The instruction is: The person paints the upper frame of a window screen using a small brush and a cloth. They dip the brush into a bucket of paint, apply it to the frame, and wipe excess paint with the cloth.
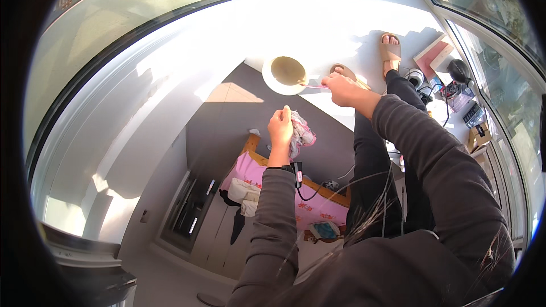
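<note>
A thin pink-handled tool (315,86) is gripped in my right hand (344,89). Its tip reaches over the rim of a white bowl (269,81), and the kind of tool is not clear. Murky brownish liquid (288,70) fills much of the bowl, which stands at the edge of the bright white ledge (315,47). Lower and to the left, my left hand (280,127) is closed on a crumpled cloth (302,133), whitish with pink edging. The cloth hangs above the grey floor, apart from the bowl.
My sandalled feet (390,51) are on the ledge, beside window glass (490,13). Boxes, a dark round object (458,70) and cables crowd the right side. Far below stands a bed with a pink floral cover (313,209). An open window sash (128,38) curves along the left.
</note>
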Available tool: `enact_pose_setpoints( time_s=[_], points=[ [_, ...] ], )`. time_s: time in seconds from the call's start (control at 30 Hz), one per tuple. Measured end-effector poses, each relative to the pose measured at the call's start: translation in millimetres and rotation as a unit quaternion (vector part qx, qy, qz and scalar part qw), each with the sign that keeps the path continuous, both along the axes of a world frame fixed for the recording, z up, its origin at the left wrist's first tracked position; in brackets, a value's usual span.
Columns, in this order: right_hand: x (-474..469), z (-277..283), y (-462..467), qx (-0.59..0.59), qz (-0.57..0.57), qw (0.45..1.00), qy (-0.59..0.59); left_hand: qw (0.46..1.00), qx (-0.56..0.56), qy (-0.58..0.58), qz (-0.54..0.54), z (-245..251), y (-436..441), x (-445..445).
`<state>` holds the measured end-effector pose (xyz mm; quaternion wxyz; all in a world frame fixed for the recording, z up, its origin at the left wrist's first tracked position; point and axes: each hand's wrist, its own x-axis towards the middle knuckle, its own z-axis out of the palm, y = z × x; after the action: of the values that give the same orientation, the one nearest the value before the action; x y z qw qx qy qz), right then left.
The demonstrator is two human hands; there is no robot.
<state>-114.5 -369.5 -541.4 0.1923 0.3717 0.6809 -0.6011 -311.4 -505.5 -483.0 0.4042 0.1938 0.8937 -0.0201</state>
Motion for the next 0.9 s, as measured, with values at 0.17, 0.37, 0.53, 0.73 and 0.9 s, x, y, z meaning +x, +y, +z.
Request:
enact_pose_setpoints(
  time_s=[0.17, 0.37, 0.53, 0.73, 0.9],
  points=[
    [-36.4, -115.0, -49.7, -0.034, 0.02, 0.999, -0.009, 1.0, -0.003, 0.03, 0.009, -108.4, -36.0, -28.2],
    [-89.4, -233.8, -82.9, 0.013, -0.019, 0.998, 0.065, 0.992, 0.033, 0.109, 0.051, -247.5, -88.6, -61.3],
    [-107.6, -279.9, -93.1, -0.048, 0.027, 0.998, 0.014, 0.98, 0.077, 0.031, 0.182, -309.8, -102.2, -60.7],
    [-120.1, -271.9, -93.4, 0.027, -0.075, 0.997, -0.019, 0.924, -0.002, 0.275, 0.266, -336.4, -114.3, -64.3],
    [-117.8, -279.0, -67.3, -0.175, -0.173, 0.967, -0.058, 0.895, 0.059, 0.041, 0.439, -334.0, -113.8, -67.3]
  ],
)
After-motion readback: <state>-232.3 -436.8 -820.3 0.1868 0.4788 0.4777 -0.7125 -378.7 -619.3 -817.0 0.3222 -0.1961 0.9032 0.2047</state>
